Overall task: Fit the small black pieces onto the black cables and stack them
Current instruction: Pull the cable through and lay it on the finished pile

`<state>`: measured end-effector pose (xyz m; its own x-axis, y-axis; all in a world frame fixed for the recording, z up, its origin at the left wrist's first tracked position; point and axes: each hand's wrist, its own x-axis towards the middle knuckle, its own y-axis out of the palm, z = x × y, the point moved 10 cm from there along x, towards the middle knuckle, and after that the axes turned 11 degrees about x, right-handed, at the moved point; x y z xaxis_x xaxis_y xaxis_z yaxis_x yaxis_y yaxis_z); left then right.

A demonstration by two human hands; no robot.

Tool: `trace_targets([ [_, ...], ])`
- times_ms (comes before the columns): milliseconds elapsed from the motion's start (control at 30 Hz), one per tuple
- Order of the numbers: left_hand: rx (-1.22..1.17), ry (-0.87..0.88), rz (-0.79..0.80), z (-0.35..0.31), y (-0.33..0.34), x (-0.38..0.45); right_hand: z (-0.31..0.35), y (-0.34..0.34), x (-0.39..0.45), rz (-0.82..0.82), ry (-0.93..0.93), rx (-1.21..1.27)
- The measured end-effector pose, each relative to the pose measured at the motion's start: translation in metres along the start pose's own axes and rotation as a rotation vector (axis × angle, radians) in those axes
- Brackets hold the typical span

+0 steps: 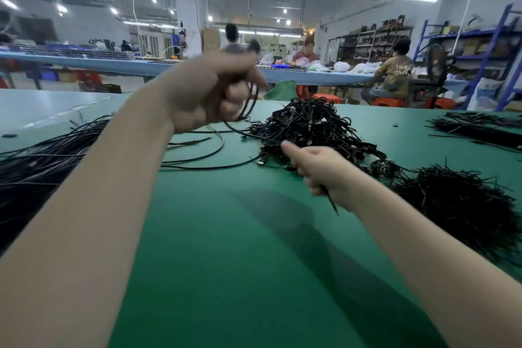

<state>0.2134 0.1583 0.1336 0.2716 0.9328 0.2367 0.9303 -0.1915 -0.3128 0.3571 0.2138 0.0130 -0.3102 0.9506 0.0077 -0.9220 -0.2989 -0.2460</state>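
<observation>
My left hand (209, 93) grips a black cable (248, 106) trailing into the tangled pile (308, 124); right hand (319, 169) pinches another. Snagging may drag neighbours.

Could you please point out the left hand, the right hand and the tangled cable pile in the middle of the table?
left hand (209, 93): head view, on the curled knuckles.
right hand (319, 168): head view, back of the hand.
tangled cable pile (308, 121): head view, middle of the heap.
</observation>
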Motion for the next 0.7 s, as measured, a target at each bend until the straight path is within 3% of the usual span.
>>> trace_targets([
  [67, 0.349, -0.181, 0.117, 0.029, 0.020, 0.002, 0.024, -0.021, 0.001, -0.105, -0.069, 0.141],
  [133, 0.447, -0.296, 0.135, 0.049, 0.034, 0.005, 0.057, -0.022, -0.004, -0.070, -0.168, 0.298],
  [200, 0.255, -0.275, -0.002, 0.051, 0.033, 0.014, 0.083, -0.009, -0.014, 0.014, -0.269, 0.350],
  [267, -0.097, -0.204, -0.127, 0.046, 0.027, 0.020, 0.096, 0.009, -0.024, 0.067, -0.354, 0.256],
  [367, -0.437, -0.081, -0.181, 0.035, 0.020, 0.021, 0.086, 0.035, -0.027, 0.142, -0.363, 0.219],
  [500, -0.478, -0.032, -0.128, 0.025, 0.023, 0.019, 0.051, 0.046, -0.017, 0.173, -0.218, 0.268],
  [633, -0.541, -0.044, -0.135, 0.028, 0.027, 0.023, 0.033, 0.034, -0.010, 0.087, -0.194, 0.154],
  [700, -0.581, -0.059, -0.092, 0.032, 0.032, 0.024, 0.034, 0.025, -0.007, 0.041, -0.177, 0.214],
])
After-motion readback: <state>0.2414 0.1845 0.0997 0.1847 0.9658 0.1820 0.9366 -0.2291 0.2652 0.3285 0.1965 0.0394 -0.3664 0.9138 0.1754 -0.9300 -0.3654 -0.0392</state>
